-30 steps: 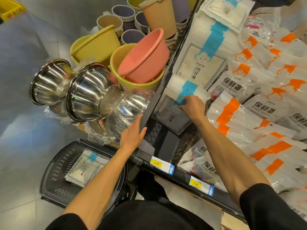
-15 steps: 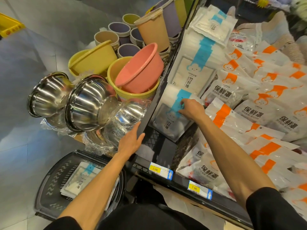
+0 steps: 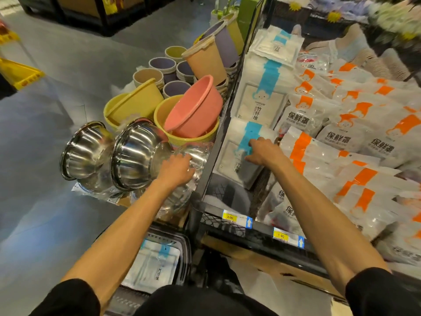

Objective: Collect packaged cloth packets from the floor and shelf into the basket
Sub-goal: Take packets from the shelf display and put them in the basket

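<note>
Blue-striped packet (image 3: 232, 156) is pinched by right hand (image 3: 262, 152); left hand (image 3: 176, 171) rests, seemingly flat, on wrapped bowl (image 3: 197, 156).

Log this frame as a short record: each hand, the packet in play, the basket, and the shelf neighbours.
right hand: fingers curled on a white cloth packet with a blue stripe, at the front of the shelf stack
left hand: rests on a plastic-wrapped steel bowl
black plastic basket: on the floor below, holds one matching packet
shelf neighbours: white bags with orange marks, right of the stack
</note>
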The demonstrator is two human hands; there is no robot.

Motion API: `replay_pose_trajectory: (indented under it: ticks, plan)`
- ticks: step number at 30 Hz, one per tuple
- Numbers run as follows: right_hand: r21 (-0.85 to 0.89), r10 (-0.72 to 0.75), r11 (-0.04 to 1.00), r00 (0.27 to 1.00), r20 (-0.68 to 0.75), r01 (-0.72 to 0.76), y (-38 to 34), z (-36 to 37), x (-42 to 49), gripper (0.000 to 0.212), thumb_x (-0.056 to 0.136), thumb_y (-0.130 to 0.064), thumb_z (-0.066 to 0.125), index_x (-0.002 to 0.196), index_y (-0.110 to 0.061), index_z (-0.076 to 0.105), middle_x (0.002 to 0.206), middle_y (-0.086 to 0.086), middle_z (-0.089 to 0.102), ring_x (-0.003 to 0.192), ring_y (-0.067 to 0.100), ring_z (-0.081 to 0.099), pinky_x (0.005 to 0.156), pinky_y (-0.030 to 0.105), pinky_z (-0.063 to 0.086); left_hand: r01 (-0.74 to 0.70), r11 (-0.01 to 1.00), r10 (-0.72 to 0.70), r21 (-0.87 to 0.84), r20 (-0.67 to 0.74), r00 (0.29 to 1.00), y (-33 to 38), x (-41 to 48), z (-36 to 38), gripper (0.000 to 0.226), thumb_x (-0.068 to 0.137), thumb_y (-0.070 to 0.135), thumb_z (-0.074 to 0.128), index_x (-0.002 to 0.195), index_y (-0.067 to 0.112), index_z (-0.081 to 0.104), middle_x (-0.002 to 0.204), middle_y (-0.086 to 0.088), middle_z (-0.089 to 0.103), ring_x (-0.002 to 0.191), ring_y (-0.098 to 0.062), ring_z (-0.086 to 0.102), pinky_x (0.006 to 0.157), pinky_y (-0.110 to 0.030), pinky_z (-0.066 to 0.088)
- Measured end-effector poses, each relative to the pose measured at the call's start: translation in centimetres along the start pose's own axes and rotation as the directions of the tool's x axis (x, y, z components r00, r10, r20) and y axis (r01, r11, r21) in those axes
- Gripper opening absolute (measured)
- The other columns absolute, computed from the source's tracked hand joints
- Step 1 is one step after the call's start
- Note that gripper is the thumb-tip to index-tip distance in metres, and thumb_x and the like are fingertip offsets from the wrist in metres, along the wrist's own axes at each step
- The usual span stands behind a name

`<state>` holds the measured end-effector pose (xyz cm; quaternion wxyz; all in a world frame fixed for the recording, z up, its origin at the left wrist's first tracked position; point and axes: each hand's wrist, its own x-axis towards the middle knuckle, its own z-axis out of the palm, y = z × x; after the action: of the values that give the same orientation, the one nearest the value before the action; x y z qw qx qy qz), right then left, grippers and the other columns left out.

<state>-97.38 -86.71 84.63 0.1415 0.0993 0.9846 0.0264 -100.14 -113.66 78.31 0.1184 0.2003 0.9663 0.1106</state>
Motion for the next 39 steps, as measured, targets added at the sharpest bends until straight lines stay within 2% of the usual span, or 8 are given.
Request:
replay_pose_trajectory:
  ticks: [7, 14, 19, 23, 27, 31, 35, 39]
  plan:
    - [0.006, -0.017, 1.000, 1.000, 0.003, 0.017, -2.9, 0.7, -5.5, 0.056, 0.092, -0.044, 0.061, 0.137, -0.014, 0.048, 0.133, 0.016, 0.051, 0.120, 0.036, 0.050, 0.092, 0.046, 0.046, -0.082, 0.990, 0.084, 0.114, -0.014, 0.996, -0.1, -3.6, -2.5, 0.053, 0.098, 0.041, 0.050, 0.144, 0.016, 0.044, 0.143, -0.014, 0.050, 0.133, -0.035, 0.044, 0.106, -0.055, 0.037]
    - [0.052, -0.017, 0.998, 0.999, -0.033, 0.018, -5.1, 1.3, -10.4, 0.059, 0.091, -0.045, 0.063, 0.138, -0.013, 0.049, 0.136, 0.015, 0.053, 0.121, 0.035, 0.052, 0.093, 0.042, 0.047, -0.158, 0.963, 0.187, 0.220, -0.117, 0.975, -1.1, -7.1, -4.2, 0.053, 0.100, 0.044, 0.049, 0.144, 0.016, 0.045, 0.135, -0.014, 0.057, 0.126, -0.037, 0.052, 0.103, -0.051, 0.040]
    - [0.061, -0.011, 0.998, 1.000, 0.002, 0.011, -7.4, 1.7, -14.1, 0.057, 0.093, -0.044, 0.061, 0.138, -0.013, 0.048, 0.139, 0.015, 0.049, 0.125, 0.034, 0.049, 0.095, 0.044, 0.046, -0.158, 0.953, 0.180, 0.259, -0.062, 0.982, -2.3, -10.8, -4.0, 0.058, 0.100, 0.042, 0.048, 0.151, 0.017, 0.035, 0.140, -0.016, 0.052, 0.133, -0.038, 0.045, 0.107, -0.054, 0.037]
    - [0.113, -0.016, 0.993, 0.999, -0.031, 0.020, -10.3, 3.2, -17.8, 0.058, 0.094, -0.043, 0.060, 0.142, -0.013, 0.045, 0.141, 0.014, 0.046, 0.128, 0.035, 0.046, 0.097, 0.045, 0.044, -0.157, 0.947, 0.183, 0.281, -0.069, 0.981, -4.3, -13.9, -3.6, 0.053, 0.099, 0.044, 0.048, 0.145, 0.018, 0.041, 0.141, -0.014, 0.052, 0.131, -0.037, 0.046, 0.105, -0.054, 0.041]
    - [0.159, -0.036, 0.987, 0.999, 0.032, 0.030, -12.9, 5.5, -20.6, 0.060, 0.092, -0.046, 0.062, 0.140, -0.013, 0.047, 0.142, 0.015, 0.045, 0.131, 0.037, 0.043, 0.102, 0.049, 0.042, -0.146, 0.957, 0.157, 0.249, -0.028, 0.987, -5.8, -18.2, -2.9, 0.061, 0.098, 0.041, 0.053, 0.153, 0.023, 0.031, 0.149, -0.016, 0.044, 0.138, -0.039, 0.039, 0.108, -0.058, 0.037]
    - [0.143, -0.037, 0.989, 0.998, 0.045, 0.031, -15.7, 6.6, -22.4, 0.062, 0.093, -0.044, 0.061, 0.144, -0.013, 0.043, 0.144, 0.017, 0.042, 0.133, 0.040, 0.039, 0.103, 0.052, 0.038, -0.103, 0.958, 0.110, 0.267, -0.014, 0.994, -8.2, -22.2, -2.1, 0.052, 0.098, 0.041, 0.051, 0.144, 0.020, 0.042, 0.143, -0.014, 0.048, 0.132, -0.037, 0.043, 0.104, -0.055, 0.039]
    - [0.149, -0.061, 0.987, 0.998, 0.003, 0.060, -18.3, 7.3, -24.4, 0.061, 0.093, -0.044, 0.062, 0.141, -0.010, 0.046, 0.141, 0.018, 0.045, 0.131, 0.040, 0.041, 0.101, 0.052, 0.040, -0.054, 0.960, 0.052, 0.274, 0.014, 0.999, -11.0, -25.0, -1.7, 0.048, 0.098, 0.037, 0.051, 0.140, 0.015, 0.045, 0.139, -0.016, 0.050, 0.129, -0.037, 0.043, 0.101, -0.053, 0.039]
    - [0.170, -0.085, 0.983, 0.995, 0.047, 0.076, -20.4, 7.9, -25.6, 0.058, 0.094, -0.043, 0.061, 0.140, -0.012, 0.046, 0.142, 0.018, 0.045, 0.131, 0.038, 0.041, 0.103, 0.051, 0.040, -0.006, 0.961, 0.002, 0.278, 0.014, 1.000, -12.8, -26.5, -1.3, 0.046, 0.097, 0.035, 0.050, 0.137, 0.013, 0.046, 0.135, -0.017, 0.052, 0.125, -0.039, 0.047, 0.098, -0.053, 0.040]
